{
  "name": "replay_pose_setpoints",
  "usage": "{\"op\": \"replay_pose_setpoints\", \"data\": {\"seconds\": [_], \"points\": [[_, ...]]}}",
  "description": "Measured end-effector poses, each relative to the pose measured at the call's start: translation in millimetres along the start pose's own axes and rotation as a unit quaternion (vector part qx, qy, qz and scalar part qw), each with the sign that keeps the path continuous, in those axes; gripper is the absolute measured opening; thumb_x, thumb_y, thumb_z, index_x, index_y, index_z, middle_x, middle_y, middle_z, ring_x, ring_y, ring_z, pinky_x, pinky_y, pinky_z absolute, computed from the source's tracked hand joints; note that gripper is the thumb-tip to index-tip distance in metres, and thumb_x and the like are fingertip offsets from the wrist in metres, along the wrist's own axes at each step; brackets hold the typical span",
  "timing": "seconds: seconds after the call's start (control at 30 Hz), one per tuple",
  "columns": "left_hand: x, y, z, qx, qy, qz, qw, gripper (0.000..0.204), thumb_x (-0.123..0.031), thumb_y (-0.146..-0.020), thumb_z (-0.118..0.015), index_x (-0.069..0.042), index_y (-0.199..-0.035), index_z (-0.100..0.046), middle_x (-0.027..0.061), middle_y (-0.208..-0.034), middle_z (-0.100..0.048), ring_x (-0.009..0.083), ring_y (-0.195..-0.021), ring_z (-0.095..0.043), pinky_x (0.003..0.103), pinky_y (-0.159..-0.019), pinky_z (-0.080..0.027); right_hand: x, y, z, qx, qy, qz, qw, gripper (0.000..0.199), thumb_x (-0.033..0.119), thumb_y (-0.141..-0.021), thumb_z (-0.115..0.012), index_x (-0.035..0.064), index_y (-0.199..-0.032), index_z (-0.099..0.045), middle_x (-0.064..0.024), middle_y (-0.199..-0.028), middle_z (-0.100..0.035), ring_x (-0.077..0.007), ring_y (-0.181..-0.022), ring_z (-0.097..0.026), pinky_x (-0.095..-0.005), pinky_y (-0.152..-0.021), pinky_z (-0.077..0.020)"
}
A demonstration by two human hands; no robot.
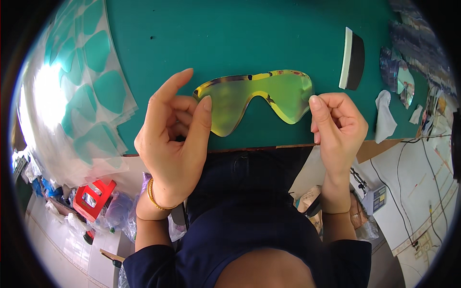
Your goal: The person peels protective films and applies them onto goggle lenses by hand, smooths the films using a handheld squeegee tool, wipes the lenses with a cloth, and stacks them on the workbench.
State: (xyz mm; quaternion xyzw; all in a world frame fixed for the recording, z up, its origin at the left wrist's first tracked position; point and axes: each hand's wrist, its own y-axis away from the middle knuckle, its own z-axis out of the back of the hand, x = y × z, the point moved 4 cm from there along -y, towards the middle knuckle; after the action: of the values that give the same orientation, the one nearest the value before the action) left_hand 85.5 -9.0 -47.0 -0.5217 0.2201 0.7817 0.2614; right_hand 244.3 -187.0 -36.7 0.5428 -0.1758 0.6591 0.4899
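A one-piece goggle lens [254,98] with a yellow-green mirror tint is held up over a green mat [230,38]. My left hand [175,139] pinches its left end between thumb and curled fingers, with the index finger raised. At the lens's right end, my right hand [338,127] grips the edge with thumb against bent fingers. The lens lies level between both hands, its nose notch pointing toward me.
A stack of clear film sheets with lens-shaped cut-outs [79,96] lies at the left. A black-and-white pad block [352,58], a white cloth [385,115] and more tinted lenses [398,77] sit at the right. A red plastic stool [93,198] stands on the floor.
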Motion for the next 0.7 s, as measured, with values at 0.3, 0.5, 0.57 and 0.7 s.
{"op": "replay_pose_setpoints", "data": {"seconds": [0.3,0.5,0.57,0.7], "points": [[-3,-1,0,0.002,-0.016,0.006,1.0,0.039,0.003,-0.088,-0.069,0.001,-0.125,-0.058,0.0004,-0.075,-0.062,-0.0001,-0.057,-0.049,0.015,-0.052,-0.04,1,0,-2,0.001,0.017,0.004,1.0,0.02,0.017,-0.092,-0.073,-0.0002,-0.085,-0.065,0.0017,-0.062,-0.059,-0.0014,-0.051,-0.05,-0.0172,-0.046,-0.0337],[-3,1,-1,-0.008,-0.049,0.002,0.999,0.042,0.004,-0.086,-0.07,-0.001,-0.127,-0.058,-0.0001,-0.072,-0.06,0.002,-0.055,-0.05,0.017,-0.052,-0.041,6,-13,11,-0.036,0.156,0.027,0.987,0.019,0.018,-0.093,-0.072,0.0005,-0.094,-0.065,0.0019,-0.068,-0.058,-0.0038,-0.055,-0.048,-0.0183,-0.052,-0.0376],[-6,0,-3,-0.007,-0.049,0.0,0.999,0.042,0.004,-0.086,-0.07,-0.001,-0.127,-0.058,-0.0001,-0.071,-0.06,0.0019,-0.055,-0.05,0.016,-0.051,-0.04,17,-31,32,-0.135,0.318,0.082,0.935,0.033,0.028,-0.092,-0.072,-0.0006,-0.106,-0.064,-0.0014,-0.081,-0.059,-0.0077,-0.067,-0.052,-0.0216,-0.061,-0.0427],[-6,0,-4,-0.018,-0.056,0.0,0.998,0.042,0.003,-0.085,-0.07,-0.001,-0.126,-0.059,-0.0005,-0.071,-0.059,0.0016,-0.054,-0.048,0.016,-0.049,-0.038,13,-60,49,-0.197,0.458,0.125,0.858,0.067,0.047,-0.083,-0.075,-0.0047,-0.121,-0.058,-0.0134,-0.111,-0.058,-0.02,-0.086,-0.059,-0.0286,-0.079,-0.0486]]}}
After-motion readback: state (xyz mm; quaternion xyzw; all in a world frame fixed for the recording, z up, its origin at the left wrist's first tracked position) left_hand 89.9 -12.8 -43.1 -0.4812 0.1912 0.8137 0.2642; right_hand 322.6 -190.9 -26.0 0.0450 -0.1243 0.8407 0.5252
